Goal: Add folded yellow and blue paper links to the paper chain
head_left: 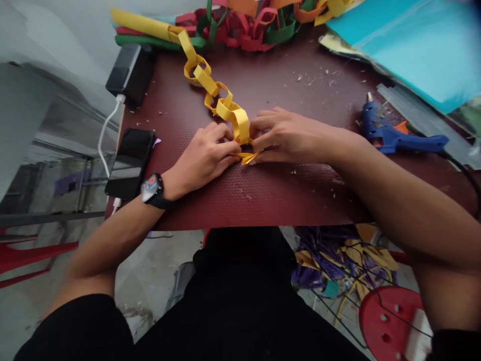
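Observation:
A yellow paper chain [205,79] of several linked loops runs from the back left of the table down to my hands. At its near end, my left hand [212,150] pinches one side of a yellow paper strip [248,158] that passes through the last loop [241,125]. My right hand [276,135] grips the strip's other side, fingers bent and close together. Both hands rest low over the tabletop, only a short gap apart. Part of the strip is hidden behind my fingers.
A blue glue gun [398,138] lies at the right beside blue paper sheets [417,45]. On the left are a phone [130,163] and a black power bank [130,72] with a white cable. Coloured paper chains [244,27] lie along the back of the maroon table [210,205].

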{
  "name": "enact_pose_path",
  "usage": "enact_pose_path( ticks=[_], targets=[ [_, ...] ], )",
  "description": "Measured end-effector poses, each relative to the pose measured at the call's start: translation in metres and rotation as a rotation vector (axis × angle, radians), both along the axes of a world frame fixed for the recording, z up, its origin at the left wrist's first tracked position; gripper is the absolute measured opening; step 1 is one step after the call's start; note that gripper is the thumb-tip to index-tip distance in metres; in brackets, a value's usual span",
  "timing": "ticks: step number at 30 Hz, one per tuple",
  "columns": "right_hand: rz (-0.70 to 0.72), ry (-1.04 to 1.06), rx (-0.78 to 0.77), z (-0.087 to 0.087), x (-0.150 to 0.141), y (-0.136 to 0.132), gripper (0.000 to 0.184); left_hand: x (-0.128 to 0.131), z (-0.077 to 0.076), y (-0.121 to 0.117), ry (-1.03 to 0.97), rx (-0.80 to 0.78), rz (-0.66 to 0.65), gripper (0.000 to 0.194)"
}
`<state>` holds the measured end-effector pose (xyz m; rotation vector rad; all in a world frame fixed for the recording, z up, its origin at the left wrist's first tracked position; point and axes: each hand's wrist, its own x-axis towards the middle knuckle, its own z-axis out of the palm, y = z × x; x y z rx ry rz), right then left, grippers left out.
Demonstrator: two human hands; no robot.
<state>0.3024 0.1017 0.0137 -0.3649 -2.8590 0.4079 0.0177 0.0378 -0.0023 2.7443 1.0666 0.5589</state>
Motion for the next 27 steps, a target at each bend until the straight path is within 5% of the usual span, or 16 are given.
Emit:
enact_pose_path(
  ticks=[9,15,21,27],
  targets=[
    [-0.004,0.073,-0.119,-0.007,0.002,0.001,0.035,0.005,0.0,-0.003,0.041,-0.008,0.067,0.012],
    [-0.109,0.047,-0.019,0.0,0.004,-0.002,0.04,0.007,0.003,-0.012,-0.048,0.094,0.148,0.019],
    [-0.196,0.003,0.012,0.014,0.001,-0.015,0.039,0.006,0.003,-0.014,0.005,0.064,0.03,0.016],
    [-0.127,0.08,-0.065,0.015,0.002,-0.015,0.03,0.005,0.004,-0.011,-0.029,0.03,0.033,0.014]
  ],
)
